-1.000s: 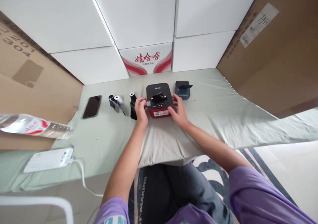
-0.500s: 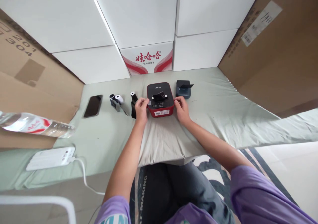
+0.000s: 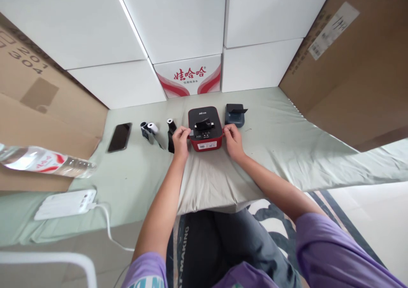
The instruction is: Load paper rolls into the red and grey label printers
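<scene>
A red-and-black box-shaped device (image 3: 195, 117) stands on the cloth in front of me, with a piece of black film (image 3: 204, 124) lying on its lid. At its left side, my left hand (image 3: 181, 142) is closed with thumb and fingertips at the edge. My right hand (image 3: 233, 141) pinches the opposite edge in the same way. Just beyond the right hand is a small dark blue device (image 3: 235, 117) with a black flap raised. To the left of my left hand are a roll with black film (image 3: 171, 130) and two more rolls (image 3: 149, 129).
A phone (image 3: 120, 137) lies at the left. Nearer are a water bottle (image 3: 44, 162) and a white power bank (image 3: 63, 205) with a cable. White boxes (image 3: 188, 20) are stacked behind, and brown cartons (image 3: 344, 75) flank both sides. The green cloth (image 3: 274, 126) covers the surface.
Both hands stay at the sides of the red-and-black device. The view has shifted very slightly; otherwise nothing has visibly moved.
</scene>
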{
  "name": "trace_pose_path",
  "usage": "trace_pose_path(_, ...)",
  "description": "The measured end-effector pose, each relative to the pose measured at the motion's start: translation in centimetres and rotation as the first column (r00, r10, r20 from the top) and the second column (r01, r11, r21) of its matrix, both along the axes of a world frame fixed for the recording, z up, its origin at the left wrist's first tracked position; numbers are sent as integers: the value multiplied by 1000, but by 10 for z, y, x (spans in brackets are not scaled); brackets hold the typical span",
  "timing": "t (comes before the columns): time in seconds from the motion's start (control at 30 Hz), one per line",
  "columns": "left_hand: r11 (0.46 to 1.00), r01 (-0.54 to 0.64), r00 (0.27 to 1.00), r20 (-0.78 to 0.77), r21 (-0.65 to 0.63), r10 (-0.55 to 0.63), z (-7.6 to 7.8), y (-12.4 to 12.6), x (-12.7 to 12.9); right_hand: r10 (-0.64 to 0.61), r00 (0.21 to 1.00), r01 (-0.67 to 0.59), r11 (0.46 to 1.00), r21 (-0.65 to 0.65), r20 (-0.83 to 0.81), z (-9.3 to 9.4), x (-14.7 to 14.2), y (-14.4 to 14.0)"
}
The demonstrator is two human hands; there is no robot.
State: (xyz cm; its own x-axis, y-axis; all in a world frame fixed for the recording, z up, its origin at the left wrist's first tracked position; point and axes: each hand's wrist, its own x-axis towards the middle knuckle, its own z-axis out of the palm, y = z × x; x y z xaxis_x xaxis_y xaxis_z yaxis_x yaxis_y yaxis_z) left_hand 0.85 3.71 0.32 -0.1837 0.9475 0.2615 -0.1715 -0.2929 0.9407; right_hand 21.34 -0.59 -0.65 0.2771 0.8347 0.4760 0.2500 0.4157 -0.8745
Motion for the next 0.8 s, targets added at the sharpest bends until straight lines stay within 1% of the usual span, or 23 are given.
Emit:
trace_pose_path(0.27, 1000, 3, 1000, -1, 16, -3, -2, 1, -1, 9, 1000, -9, 1000, 2, 2, 3, -1, -1)
trace_pose_path(0.5, 1000, 8, 1000, -8, -2, -8, 0, 1, -1, 8, 1000, -8, 1000, -8, 0, 3, 0, 0)
trace_pose_path(0.8, 1000, 8, 1000, 1, 11, -8, 1, 0, -1, 57, 997, -57, 998, -7, -45, 3, -2, -1)
